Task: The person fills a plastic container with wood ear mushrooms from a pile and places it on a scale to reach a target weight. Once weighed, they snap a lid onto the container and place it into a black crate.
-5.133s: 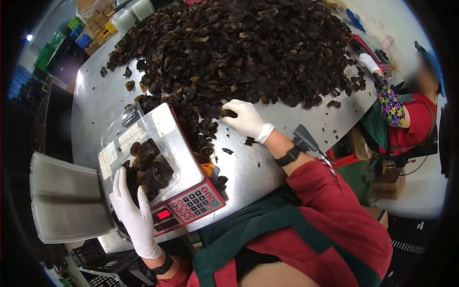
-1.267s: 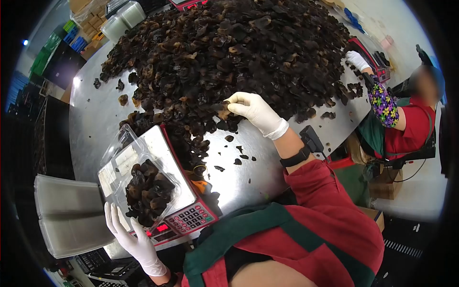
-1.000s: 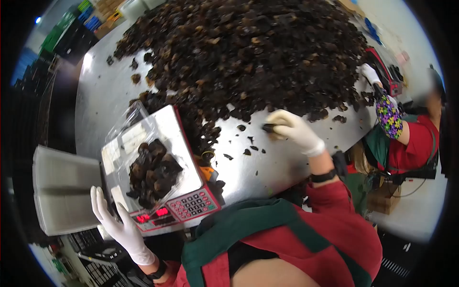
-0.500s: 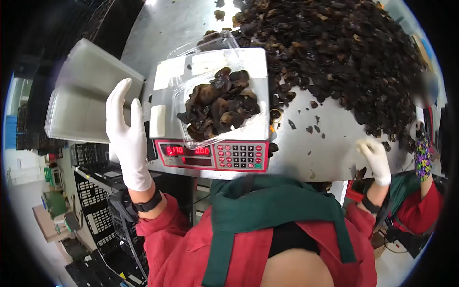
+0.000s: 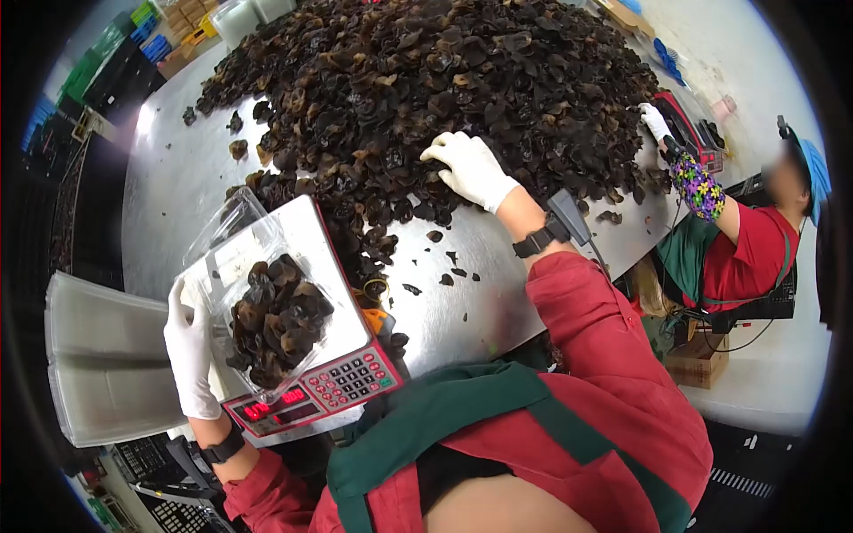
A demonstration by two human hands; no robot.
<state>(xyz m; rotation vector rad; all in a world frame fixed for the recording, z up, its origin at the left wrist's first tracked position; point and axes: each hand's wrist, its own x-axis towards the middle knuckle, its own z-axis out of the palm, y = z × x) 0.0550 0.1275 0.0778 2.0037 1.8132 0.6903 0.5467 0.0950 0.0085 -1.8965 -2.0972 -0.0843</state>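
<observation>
Both half-open: left fingers [image 5: 175, 313], empty, at scale [image 5: 351, 380]; right fingers [image 5: 444, 151], hold unclear, over pile [image 5: 382, 89].

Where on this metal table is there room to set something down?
The table is largely bare between its left rim, the dark pile and the scale, and between scale and right sleeve, barring a few scraps. Crowded: pile and loaded scale.

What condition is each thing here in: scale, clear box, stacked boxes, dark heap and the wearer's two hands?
Scale: on, red digits lit
Box: open, dark pieces inside
Stacked boxes: nested together
Heap: loose, spread across the table
Left hand: gloved, open
Right hand: gloved, fingers curled; grip unclear
</observation>
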